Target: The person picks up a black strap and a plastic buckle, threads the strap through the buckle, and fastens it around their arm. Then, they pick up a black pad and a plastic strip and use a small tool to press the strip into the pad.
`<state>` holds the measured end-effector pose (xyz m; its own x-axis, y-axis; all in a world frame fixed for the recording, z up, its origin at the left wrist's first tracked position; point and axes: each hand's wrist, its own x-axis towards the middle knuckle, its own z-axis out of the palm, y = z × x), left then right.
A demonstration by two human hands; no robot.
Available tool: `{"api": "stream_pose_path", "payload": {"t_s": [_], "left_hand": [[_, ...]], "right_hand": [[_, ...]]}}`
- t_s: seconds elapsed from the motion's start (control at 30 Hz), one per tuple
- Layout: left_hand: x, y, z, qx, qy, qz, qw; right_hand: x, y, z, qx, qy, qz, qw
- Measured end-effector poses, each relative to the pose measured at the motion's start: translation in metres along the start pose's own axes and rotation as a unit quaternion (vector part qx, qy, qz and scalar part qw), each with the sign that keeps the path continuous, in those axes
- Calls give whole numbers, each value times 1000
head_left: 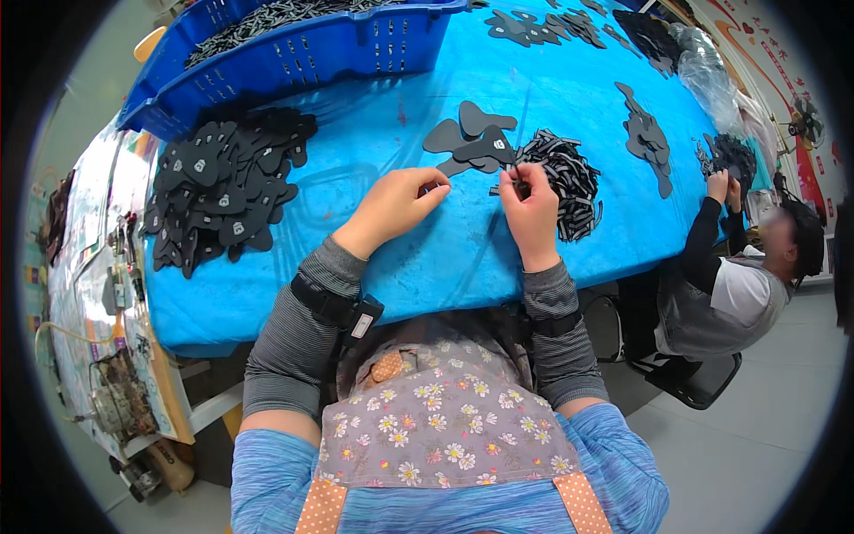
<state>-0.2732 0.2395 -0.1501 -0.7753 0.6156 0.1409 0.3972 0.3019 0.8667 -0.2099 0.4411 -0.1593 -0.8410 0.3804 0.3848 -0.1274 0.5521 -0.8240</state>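
Observation:
My left hand [398, 206] hovers over the blue table cover, its fingers loosely curled, thumb and fingertips slightly apart with nothing visible between them. Just beyond it lie several flat dark-grey paddle-shaped pieces [486, 118], partly overlapping. My right hand [533, 214] is closed in a pinch at the left edge of a heap of short black strips [576, 182] with pale marks. A small dark piece, seemingly one of these strips, shows between its thumb and finger, mostly hidden by them. Another strip [495, 190] pokes out left of the right thumb.
A large pile of dark-grey pieces [218, 191] lies on the left, below a blue crate [356, 49] filled with small strips. A row of pieces [647, 138] lies to the right. Another person [734, 285] sits at the right, hands at a dark heap [734, 158].

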Motion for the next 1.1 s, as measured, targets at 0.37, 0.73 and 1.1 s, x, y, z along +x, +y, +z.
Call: {"api": "stream_pose_path", "payload": {"t_s": [0.37, 0.73, 1.1], "left_hand": [[4, -7, 1, -12, 22, 16, 1000], [2, -7, 0, -47, 17, -17, 999], [5, -8, 2, -54, 38, -15, 998]], "right_hand": [[-11, -8, -13, -232, -29, -21, 972], [-13, -2, -11, -87, 3, -86, 992], [0, -27, -26, -63, -69, -41, 995]]}}
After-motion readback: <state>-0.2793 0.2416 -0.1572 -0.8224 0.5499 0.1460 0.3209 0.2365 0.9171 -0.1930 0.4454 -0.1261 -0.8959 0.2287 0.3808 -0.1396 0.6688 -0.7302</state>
